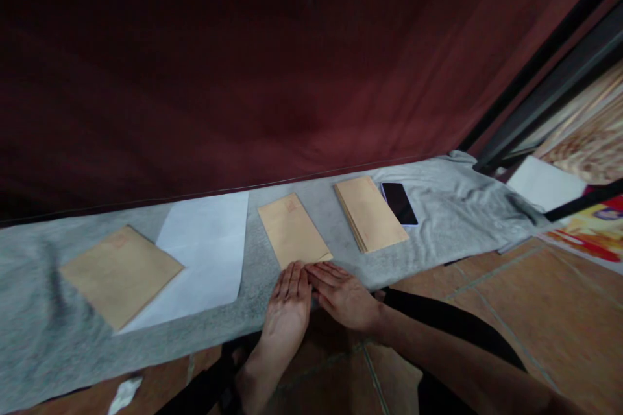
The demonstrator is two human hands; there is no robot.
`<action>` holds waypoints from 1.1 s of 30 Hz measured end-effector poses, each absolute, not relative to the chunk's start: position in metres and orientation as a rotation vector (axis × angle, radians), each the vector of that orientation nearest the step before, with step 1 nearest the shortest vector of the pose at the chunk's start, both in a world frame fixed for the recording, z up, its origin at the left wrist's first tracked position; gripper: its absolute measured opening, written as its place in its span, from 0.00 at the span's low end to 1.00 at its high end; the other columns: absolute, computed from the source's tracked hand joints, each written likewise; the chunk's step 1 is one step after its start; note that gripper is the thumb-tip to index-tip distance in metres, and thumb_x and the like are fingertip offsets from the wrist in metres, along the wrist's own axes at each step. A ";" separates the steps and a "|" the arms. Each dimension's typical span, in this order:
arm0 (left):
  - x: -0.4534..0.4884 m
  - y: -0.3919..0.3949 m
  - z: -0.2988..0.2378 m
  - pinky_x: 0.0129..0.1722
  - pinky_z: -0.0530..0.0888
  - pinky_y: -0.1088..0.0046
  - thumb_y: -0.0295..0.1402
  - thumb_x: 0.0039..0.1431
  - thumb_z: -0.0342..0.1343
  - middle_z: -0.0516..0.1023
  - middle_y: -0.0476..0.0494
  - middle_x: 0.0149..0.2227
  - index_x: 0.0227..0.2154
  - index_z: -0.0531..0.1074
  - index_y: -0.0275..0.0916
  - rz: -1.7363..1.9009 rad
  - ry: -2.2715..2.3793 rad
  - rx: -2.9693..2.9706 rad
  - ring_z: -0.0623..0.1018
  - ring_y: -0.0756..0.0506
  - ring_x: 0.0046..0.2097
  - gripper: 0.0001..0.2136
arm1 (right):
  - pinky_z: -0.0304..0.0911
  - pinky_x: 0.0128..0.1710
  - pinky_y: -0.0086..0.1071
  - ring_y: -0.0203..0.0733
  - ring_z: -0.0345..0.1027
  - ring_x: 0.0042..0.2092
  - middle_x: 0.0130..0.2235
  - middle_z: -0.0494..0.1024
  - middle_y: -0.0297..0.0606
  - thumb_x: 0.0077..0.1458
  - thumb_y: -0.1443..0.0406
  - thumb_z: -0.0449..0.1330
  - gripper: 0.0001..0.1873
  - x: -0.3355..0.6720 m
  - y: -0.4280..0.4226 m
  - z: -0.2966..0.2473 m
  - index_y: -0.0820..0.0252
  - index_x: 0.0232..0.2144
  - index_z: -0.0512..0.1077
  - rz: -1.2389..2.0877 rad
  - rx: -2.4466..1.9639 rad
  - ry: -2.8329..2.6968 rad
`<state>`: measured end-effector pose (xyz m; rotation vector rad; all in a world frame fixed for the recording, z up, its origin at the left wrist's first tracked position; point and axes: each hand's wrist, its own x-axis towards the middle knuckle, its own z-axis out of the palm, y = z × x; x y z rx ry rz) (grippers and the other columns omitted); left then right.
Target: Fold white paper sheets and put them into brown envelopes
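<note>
A brown paper envelope (293, 228) lies on the grey cloth in front of me, its near end under my fingertips. My left hand (291, 301) rests flat on that end, fingers stretched out side by side. From the right, my right hand (343, 292) lies flat across the same edge, its fingertips touching those of the left. A small corner of the envelope shows a fold line just beyond the right fingers. Neither hand is wrapped around anything. What lies directly beneath the fingers is hidden.
A stack of brown envelopes (372, 214) and a phone (400, 203) lie to the right. More brown envelopes (121, 272) overlap white paper (204, 253) at left. Grey cloth (442, 201) covers the narrow surface, with a dark red curtain (292, 78) behind and a tiled floor (511, 298) below.
</note>
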<state>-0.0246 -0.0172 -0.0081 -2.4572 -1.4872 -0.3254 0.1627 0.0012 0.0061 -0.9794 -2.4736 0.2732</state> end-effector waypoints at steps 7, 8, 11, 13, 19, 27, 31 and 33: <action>-0.009 -0.037 -0.008 0.62 0.69 0.51 0.41 0.66 0.49 0.65 0.20 0.65 0.64 0.62 0.22 -0.434 -1.644 -2.419 0.66 0.30 0.67 0.30 | 0.58 0.67 0.43 0.44 0.63 0.65 0.64 0.70 0.44 0.67 0.68 0.53 0.22 0.180 0.010 0.010 0.62 0.62 0.68 0.316 -1.075 -2.450; -0.008 -0.038 -0.008 0.62 0.69 0.50 0.42 0.66 0.49 0.63 0.19 0.66 0.65 0.60 0.22 -0.433 -1.669 -2.421 0.65 0.29 0.67 0.32 | 0.58 0.67 0.43 0.44 0.63 0.65 0.64 0.70 0.44 0.66 0.68 0.53 0.23 0.182 0.011 0.009 0.62 0.62 0.68 0.311 -1.089 -2.445; -0.009 -0.041 -0.009 0.61 0.70 0.47 0.47 0.66 0.48 0.64 0.17 0.65 0.66 0.58 0.22 -0.421 -1.727 -2.401 0.65 0.28 0.67 0.35 | 0.59 0.67 0.45 0.44 0.63 0.65 0.64 0.69 0.44 0.66 0.69 0.54 0.24 0.189 0.012 0.005 0.62 0.63 0.67 0.275 -1.125 -2.425; -0.009 -0.042 -0.010 0.60 0.70 0.47 0.48 0.66 0.48 0.65 0.16 0.64 0.66 0.58 0.22 -0.417 -1.742 -2.378 0.67 0.27 0.66 0.36 | 0.60 0.66 0.45 0.45 0.64 0.64 0.64 0.69 0.44 0.66 0.69 0.53 0.24 0.193 0.013 0.003 0.61 0.62 0.67 0.247 -1.146 -2.407; -0.005 -0.040 -0.009 0.65 0.66 0.48 0.43 0.65 0.50 0.62 0.19 0.66 0.67 0.55 0.21 -0.462 -1.685 -2.387 0.63 0.29 0.68 0.35 | 0.61 0.66 0.45 0.46 0.67 0.62 0.61 0.73 0.46 0.66 0.69 0.53 0.21 0.192 0.013 0.006 0.65 0.59 0.71 0.190 -1.211 -2.368; 0.003 -0.032 -0.015 0.65 0.67 0.50 0.39 0.64 0.53 0.60 0.25 0.69 0.70 0.48 0.28 -0.571 -1.583 -2.503 0.62 0.33 0.69 0.37 | 0.57 0.67 0.48 0.47 0.62 0.65 0.62 0.73 0.46 0.68 0.66 0.53 0.21 0.184 0.011 0.010 0.63 0.60 0.70 0.196 -1.206 -2.373; 0.005 -0.032 -0.019 0.64 0.67 0.50 0.33 0.62 0.50 0.59 0.23 0.69 0.71 0.38 0.26 -0.617 -1.578 -2.480 0.62 0.33 0.69 0.40 | 0.56 0.68 0.44 0.45 0.56 0.68 0.67 0.65 0.48 0.69 0.63 0.52 0.27 0.176 0.004 0.010 0.66 0.67 0.61 0.282 -1.094 -2.462; 0.004 -0.032 -0.020 0.64 0.67 0.51 0.32 0.61 0.50 0.60 0.21 0.68 0.71 0.36 0.25 -0.620 -1.560 -2.477 0.63 0.32 0.69 0.41 | 0.55 0.69 0.43 0.46 0.55 0.69 0.67 0.64 0.50 0.69 0.61 0.53 0.29 0.173 0.001 0.009 0.69 0.68 0.58 0.275 -1.080 -2.485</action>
